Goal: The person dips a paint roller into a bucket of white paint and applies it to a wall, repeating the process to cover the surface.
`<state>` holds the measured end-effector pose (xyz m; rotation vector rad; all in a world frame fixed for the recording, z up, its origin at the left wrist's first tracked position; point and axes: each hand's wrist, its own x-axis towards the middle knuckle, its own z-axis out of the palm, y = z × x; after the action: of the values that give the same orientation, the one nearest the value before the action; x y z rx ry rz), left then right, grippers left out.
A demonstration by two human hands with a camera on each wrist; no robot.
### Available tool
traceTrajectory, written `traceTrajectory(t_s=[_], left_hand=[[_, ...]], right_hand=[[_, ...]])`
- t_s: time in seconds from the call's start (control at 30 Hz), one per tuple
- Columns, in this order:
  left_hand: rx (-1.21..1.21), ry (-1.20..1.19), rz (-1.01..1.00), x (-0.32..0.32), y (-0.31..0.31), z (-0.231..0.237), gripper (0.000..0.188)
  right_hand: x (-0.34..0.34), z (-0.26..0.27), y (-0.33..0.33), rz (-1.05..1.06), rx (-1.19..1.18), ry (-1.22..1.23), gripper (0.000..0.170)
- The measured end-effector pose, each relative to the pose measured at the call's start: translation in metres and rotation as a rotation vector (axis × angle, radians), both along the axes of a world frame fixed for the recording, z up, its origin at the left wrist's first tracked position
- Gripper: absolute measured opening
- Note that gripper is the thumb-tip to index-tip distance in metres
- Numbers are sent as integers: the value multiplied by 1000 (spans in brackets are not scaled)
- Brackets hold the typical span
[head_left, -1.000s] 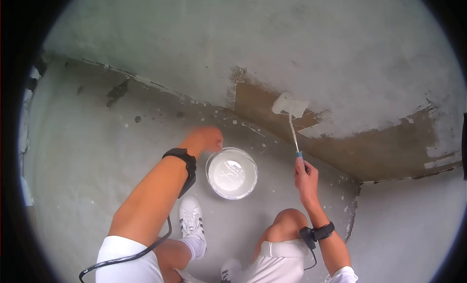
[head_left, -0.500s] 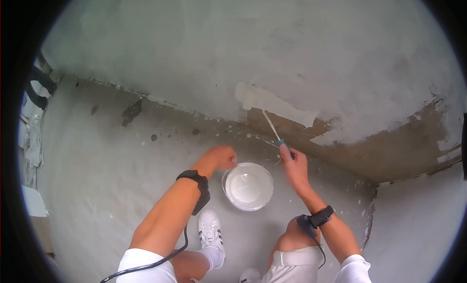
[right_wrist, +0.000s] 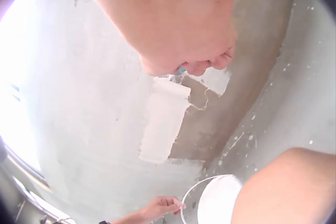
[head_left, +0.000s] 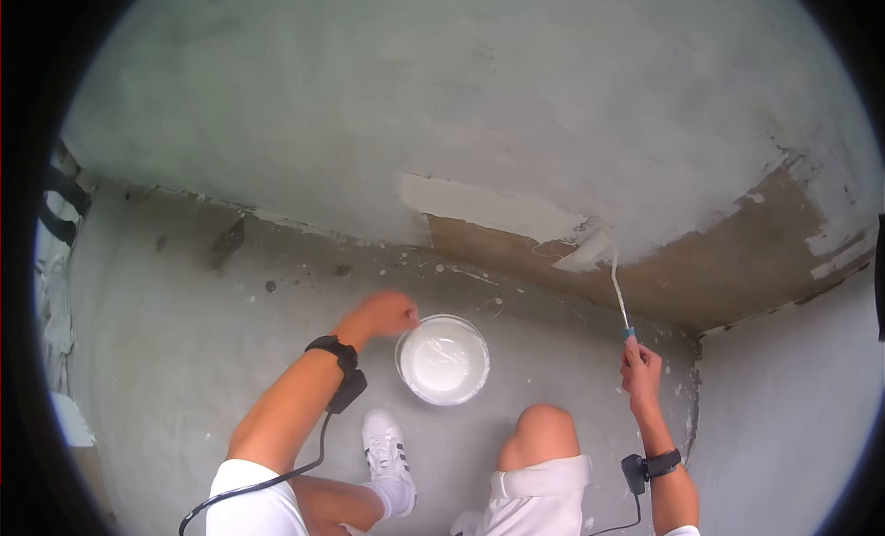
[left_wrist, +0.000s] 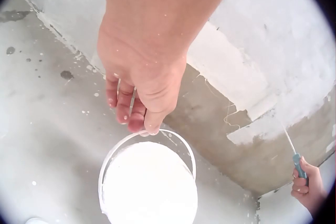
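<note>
My right hand [head_left: 643, 375] grips the blue handle [left_wrist: 299, 165] of a paint roller [head_left: 620, 292]. Its white-coated rod reaches up to the lower wall, where the roller's head blends in with fresh white paint [head_left: 502, 209]. On the floor stands a white bucket [head_left: 482, 372] holding white paint [head_left: 441, 361]. My left hand [head_left: 387, 315] pinches the bucket's raised bail handle [left_wrist: 190, 153] between thumb and fingers, as the left wrist view shows. From the right wrist, my right hand hides most of the roller.
A brown unpainted band [head_left: 701, 273] runs along the wall's foot [head_left: 369, 94]. Paint drops spot the grey floor [head_left: 184, 352]. My shoe [head_left: 383, 444] and bent knee [head_left: 544, 435] are near the bucket. Another wall [head_left: 793, 379] rises at right. A cable [head_left: 249, 488] trails from my left wrist.
My right hand has first swung the roller left along the wall, then well to the right. A longer white strip now covers the brown band's upper edge. My left hand stays at the bucket.
</note>
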<state>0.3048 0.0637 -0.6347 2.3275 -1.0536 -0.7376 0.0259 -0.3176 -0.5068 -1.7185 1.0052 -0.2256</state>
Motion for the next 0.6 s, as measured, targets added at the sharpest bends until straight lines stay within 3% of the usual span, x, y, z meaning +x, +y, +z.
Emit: traceTrajectory(t_s=[0.23, 0.4, 0.6], left_hand=[[120, -13, 68, -10, -7, 24, 22], [66, 15, 112, -12, -1, 17, 23], [-22, 77, 210, -23, 6, 21, 23]], right_hand=[[56, -21, 48, 176, -51, -91, 41], [143, -33, 118, 400, -251, -72, 53], [219, -36, 174, 556, -346, 4, 52]])
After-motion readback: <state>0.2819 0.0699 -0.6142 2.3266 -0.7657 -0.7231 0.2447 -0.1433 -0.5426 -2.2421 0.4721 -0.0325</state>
